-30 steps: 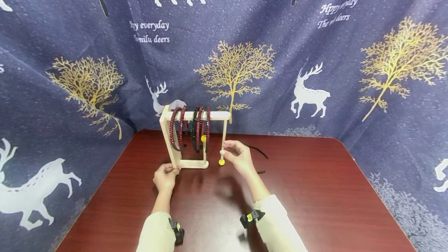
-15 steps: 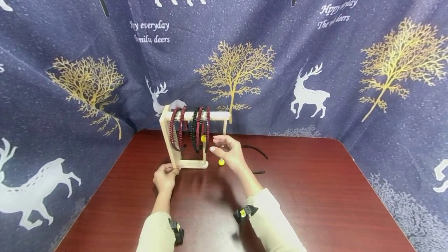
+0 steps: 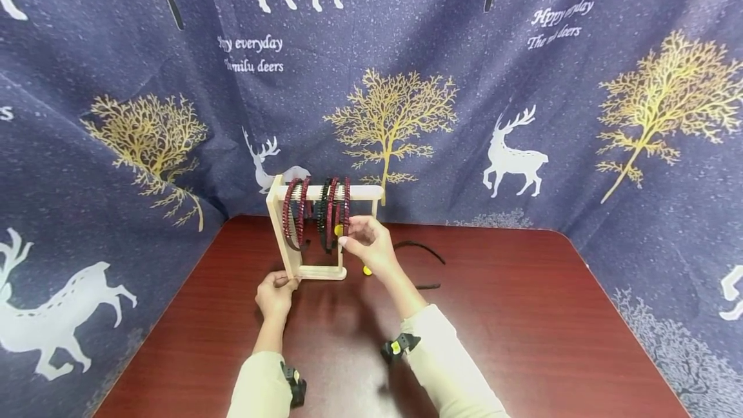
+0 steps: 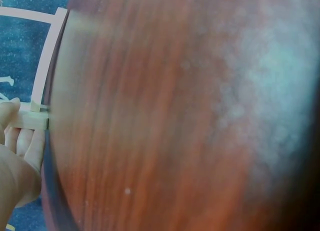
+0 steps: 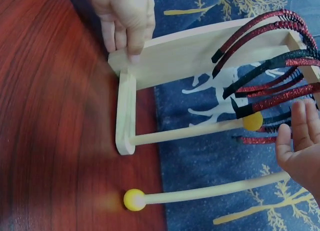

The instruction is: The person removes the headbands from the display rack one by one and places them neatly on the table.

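Observation:
A pale wooden stand point(image 3: 367, 192) stands at the table's left, several red and black toothed headbands point(image 5: 272, 98) hanging from its top bar. My left hand point(image 3: 275, 295) grips the lower left corner; the left wrist view shows thumb and fingers around the wooden edge point(image 4: 32, 120). My right hand point(image 3: 374, 250) is at the rightmost headband point(image 3: 346, 202), thumb and fingers spread apart beside it. A rod with a yellow ball point(image 5: 134, 199) hangs from the bar's end. Another rod rises from the base, topped by a yellow ball point(image 5: 253, 121).
Behind the right hand, a black curved band point(image 3: 424, 247) lies on the reddish-brown table point(image 3: 511, 315), with a short dark end point(image 3: 428, 286) showing nearer. A blue cloth point(image 3: 418, 31) printed with deer and trees hangs behind the table.
My right hand has let go of the hanging rod at the bar's end and moved left and slightly up to the rightmost headband. My left hand keeps its grip on the stand.

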Tool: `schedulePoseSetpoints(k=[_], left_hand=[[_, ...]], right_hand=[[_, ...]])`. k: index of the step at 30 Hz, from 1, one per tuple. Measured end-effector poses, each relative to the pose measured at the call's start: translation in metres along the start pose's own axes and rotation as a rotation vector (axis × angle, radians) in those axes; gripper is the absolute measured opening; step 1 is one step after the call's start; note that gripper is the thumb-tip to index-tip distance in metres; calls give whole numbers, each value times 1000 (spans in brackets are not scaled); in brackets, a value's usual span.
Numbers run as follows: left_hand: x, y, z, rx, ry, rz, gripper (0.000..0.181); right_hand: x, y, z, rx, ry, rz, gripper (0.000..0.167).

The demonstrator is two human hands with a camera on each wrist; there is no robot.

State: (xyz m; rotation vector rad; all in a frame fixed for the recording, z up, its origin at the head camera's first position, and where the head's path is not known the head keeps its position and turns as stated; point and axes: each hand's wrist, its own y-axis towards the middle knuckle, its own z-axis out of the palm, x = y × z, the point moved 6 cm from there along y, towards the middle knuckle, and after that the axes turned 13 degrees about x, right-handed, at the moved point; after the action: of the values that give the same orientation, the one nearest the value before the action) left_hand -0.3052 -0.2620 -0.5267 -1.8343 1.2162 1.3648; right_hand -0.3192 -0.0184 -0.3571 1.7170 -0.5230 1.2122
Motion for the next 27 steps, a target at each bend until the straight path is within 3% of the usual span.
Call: schedulePoseSetpoints(k=[7,19,27], left_hand=[[1,-1,1,8,6,0,24],[2,3,0,-4,34,29,22],[1,2,0,-23,26,33,23]], right_hand=[[2,0,3,-9,-17,-27,21],[5,4,6,-15,-11,-29,17],[15,9,-2,-29,-28,-56,14]])
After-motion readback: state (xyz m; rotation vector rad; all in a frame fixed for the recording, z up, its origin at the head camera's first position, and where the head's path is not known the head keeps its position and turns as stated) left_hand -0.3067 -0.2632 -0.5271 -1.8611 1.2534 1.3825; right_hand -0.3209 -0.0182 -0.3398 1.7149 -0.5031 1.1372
